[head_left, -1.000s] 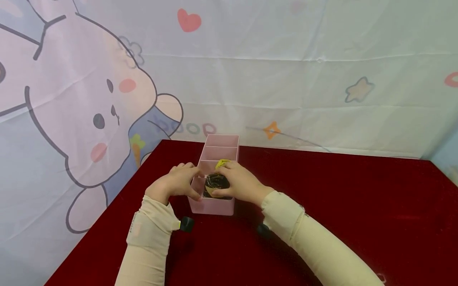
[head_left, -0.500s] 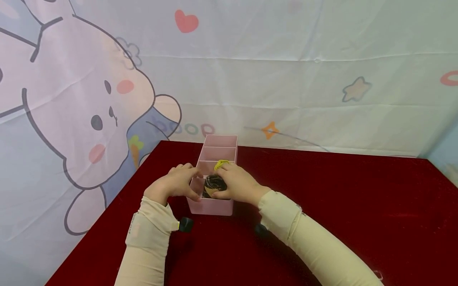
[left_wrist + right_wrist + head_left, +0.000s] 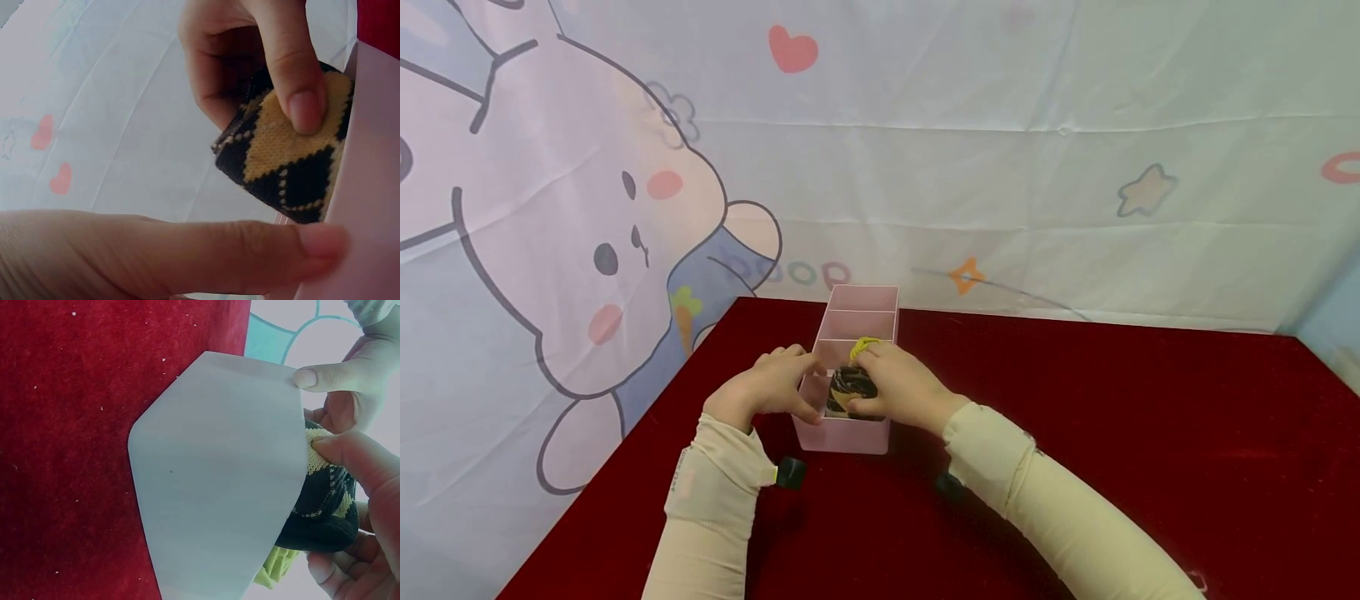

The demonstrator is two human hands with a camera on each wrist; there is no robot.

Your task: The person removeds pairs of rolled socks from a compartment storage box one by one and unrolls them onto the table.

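A rolled knitted sock point(image 3: 852, 390), dark with tan diamonds, sits in the nearest compartment of a pink divided box point(image 3: 844, 437). My right hand point(image 3: 904, 385) holds the sock, thumb on its near side and fingers behind; the left wrist view shows the thumb pressing a tan diamond point(image 3: 290, 147). My left hand point(image 3: 767, 386) grips the box's near left corner. Its thumb point(image 3: 315, 377) lies on the front rim in the right wrist view, with the other fingers at the left side. The lower part of the sock is hidden inside the box.
Bright yellow fabric point(image 3: 863, 345) shows in the compartment behind the sock, partly covered by my right fingers. Compartment dividers point(image 3: 862, 312) cross the box farther back. A dark red cloth point(image 3: 1075, 433) covers the table, and a printed curtain point(image 3: 1000, 167) hangs behind it.
The sock shifts slightly under my right hand in the near compartment. Both hands stay at almost the same places, and the whole view drifts a little.
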